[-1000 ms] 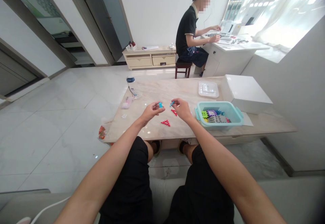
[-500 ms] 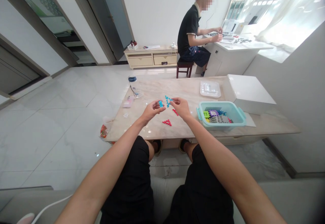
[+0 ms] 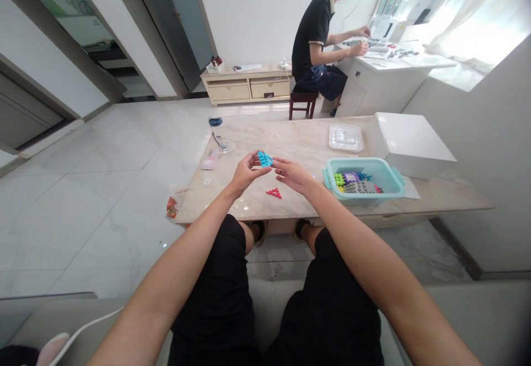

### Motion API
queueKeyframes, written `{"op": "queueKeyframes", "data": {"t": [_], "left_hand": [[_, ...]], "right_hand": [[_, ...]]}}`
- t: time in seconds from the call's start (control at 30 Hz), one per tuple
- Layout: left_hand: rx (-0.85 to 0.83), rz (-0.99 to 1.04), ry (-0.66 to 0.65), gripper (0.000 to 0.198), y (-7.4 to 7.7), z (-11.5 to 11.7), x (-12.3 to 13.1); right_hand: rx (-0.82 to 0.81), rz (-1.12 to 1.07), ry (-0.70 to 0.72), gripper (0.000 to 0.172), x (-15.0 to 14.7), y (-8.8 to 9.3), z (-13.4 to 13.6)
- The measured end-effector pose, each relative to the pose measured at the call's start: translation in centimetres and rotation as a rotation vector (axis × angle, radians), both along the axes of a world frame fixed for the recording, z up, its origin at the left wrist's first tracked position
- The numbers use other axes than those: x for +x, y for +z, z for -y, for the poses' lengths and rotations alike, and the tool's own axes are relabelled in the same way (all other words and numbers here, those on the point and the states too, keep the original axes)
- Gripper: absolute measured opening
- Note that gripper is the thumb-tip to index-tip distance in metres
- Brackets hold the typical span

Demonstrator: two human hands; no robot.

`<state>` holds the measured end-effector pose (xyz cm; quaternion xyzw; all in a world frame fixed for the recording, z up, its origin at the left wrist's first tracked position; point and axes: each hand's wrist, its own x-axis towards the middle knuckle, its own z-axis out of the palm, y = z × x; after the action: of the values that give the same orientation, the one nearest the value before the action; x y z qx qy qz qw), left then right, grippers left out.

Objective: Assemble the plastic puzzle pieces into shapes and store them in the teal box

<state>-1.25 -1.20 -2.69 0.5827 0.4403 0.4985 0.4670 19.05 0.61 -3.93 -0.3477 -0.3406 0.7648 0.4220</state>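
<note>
My left hand [image 3: 247,174] is closed on blue triangular building pieces [image 3: 265,159], which lie close against each other above the table. Whether they are locked together I cannot tell. My right hand [image 3: 293,174] is at their right side, its fingers stretched out and slightly apart, with a fingertip touching the edge of the pieces. Below the hands a red triangular building piece [image 3: 274,193] lies flat on the marble-look table [image 3: 249,208].
On the right stands a turquoise bin [image 3: 369,193] of colourful pieces, near a white box [image 3: 415,139] and a clear plastic lid [image 3: 345,137]. A bottle [image 3: 218,134] and a pink packet [image 3: 209,160] are at the left. Another person [image 3: 313,34] sits at a desk beyond.
The blue triangle from my right hand has come up against the blue pieces in my left. My right fingers have loosened. A second red piece has gone from sight by my right hand.
</note>
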Motion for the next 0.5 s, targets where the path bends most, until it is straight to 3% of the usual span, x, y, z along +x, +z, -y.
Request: {"op": "queueKeyframes", "data": {"t": [0.2, 0.5], "left_hand": [[0.001, 0.044, 0.001, 0.078, 0.10, 0.01, 0.03], [-0.014, 0.008, -0.005, 0.079, 0.38, 0.27, 0.18]], "right_hand": [[0.004, -0.033, -0.023, 0.046, -0.25, 0.23, 0.28], [0.027, 0.029, -0.001, 0.043, -0.44, 0.28, 0.61]]}}
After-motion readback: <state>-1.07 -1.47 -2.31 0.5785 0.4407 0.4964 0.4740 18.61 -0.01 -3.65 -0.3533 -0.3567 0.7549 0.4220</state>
